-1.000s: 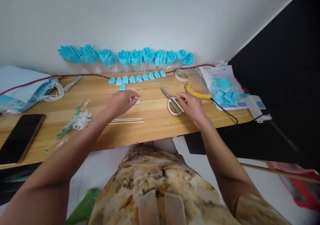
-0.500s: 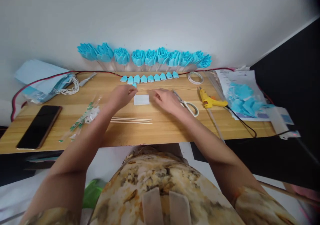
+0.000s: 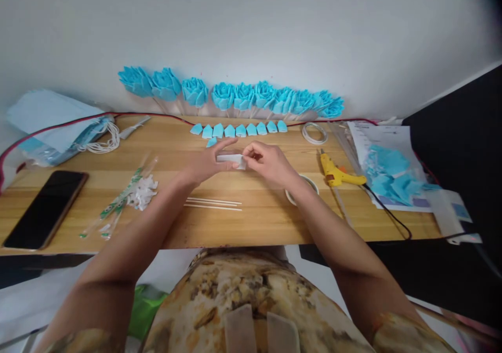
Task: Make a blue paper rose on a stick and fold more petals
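A small white rectangular piece point(image 3: 229, 158) is held between my two hands above the wooden table. My left hand point(image 3: 209, 162) grips its left part, thumb below and fingers above. At its right end, the fingertips of my right hand point(image 3: 264, 159) pinch it. Just behind the hands lies a row of small folded blue pieces point(image 3: 240, 131), with one more blue piece point(image 3: 211, 142) in front of the row. Three thin white sticks point(image 3: 214, 204) lie on the table in front of my hands.
Blue flowers point(image 3: 243, 97) on sticks lean along the wall. To the right are a yellow glue gun point(image 3: 339, 175), a white coil point(image 3: 314, 133) and blue petals point(image 3: 392, 170) on paper. A phone point(image 3: 45, 209), white scraps point(image 3: 141, 192) and bagged blue sheets point(image 3: 58, 125) are at left.
My hands have come together, and the white piece has gone from lying on the table to being held between them. The view has shifted slightly.
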The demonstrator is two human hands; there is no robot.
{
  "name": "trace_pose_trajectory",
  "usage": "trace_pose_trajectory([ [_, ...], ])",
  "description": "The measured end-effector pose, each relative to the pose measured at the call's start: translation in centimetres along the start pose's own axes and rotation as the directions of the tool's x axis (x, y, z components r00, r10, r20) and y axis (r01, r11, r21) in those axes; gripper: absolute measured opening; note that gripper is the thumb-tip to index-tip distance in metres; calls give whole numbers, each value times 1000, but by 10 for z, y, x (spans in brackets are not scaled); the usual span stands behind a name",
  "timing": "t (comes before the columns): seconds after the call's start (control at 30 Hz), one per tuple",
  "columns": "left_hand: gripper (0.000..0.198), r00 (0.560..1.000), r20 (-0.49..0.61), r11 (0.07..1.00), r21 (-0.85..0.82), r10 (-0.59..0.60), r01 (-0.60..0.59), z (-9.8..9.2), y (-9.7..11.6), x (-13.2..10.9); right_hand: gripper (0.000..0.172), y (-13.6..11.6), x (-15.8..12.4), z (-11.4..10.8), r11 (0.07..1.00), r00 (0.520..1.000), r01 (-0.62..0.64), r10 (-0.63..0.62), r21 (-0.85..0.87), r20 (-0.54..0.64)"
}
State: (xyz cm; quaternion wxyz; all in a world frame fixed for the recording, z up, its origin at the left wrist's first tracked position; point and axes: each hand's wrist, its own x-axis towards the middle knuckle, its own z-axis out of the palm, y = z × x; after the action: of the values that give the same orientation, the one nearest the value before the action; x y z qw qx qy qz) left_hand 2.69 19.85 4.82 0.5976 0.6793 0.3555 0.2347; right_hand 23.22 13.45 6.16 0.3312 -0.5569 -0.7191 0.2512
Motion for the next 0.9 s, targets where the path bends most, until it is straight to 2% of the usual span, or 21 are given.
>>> trace_pose_trajectory([
  [0.07,86,999,-14,993,-107,-41,40,3,-2,-3,8,4,-3,-2,998,999,8,-5,69,-45],
  [0.2,69,989,-83,906,-416,-121,76,10,-8,-5,30,15,-11,2,981,991,15,11,192,-135],
  [0.27,66,984,-109,868,-492,-143,71,11,-9,-6,35,18,-15,4,983,989,47,-20,177,-147],
  [0.4,77,986,-98,833,-550,-131,56,11,-6,-7,43,18,-17,5,984,981,172,-167,52,-102],
  [0.47,83,989,-90,830,-555,-119,50,12,-7,-8,38,16,-16,7,975,971,220,-215,36,-102],
  [0.53,86,990,-80,839,-541,-116,55,15,-9,-8,25,14,-15,9,975,971,219,-214,36,-105],
  [0.6,86,990,-71,855,-515,-118,65,18,-10,-9,12,13,-15,12,985,983,154,-146,73,-112],
  [0.67,81,989,-79,865,-498,-122,67,20,-11,-9,10,12,-15,15,977,992,28,-1,209,-129],
  [0.73,75,987,-106,861,-506,-117,48,19,-11,-9,21,13,-14,17,876,973,-111,193,469,-129],
  [0.83,72,984,-139,843,-537,-107,16,17,-10,-8,34,16,-11,16,513,896,-242,444,824,-13],
  [0.9,69,981,-156,835,-549,-115,10,16,-10,-8,34,20,-7,13,307,837,-276,543,911,71],
])
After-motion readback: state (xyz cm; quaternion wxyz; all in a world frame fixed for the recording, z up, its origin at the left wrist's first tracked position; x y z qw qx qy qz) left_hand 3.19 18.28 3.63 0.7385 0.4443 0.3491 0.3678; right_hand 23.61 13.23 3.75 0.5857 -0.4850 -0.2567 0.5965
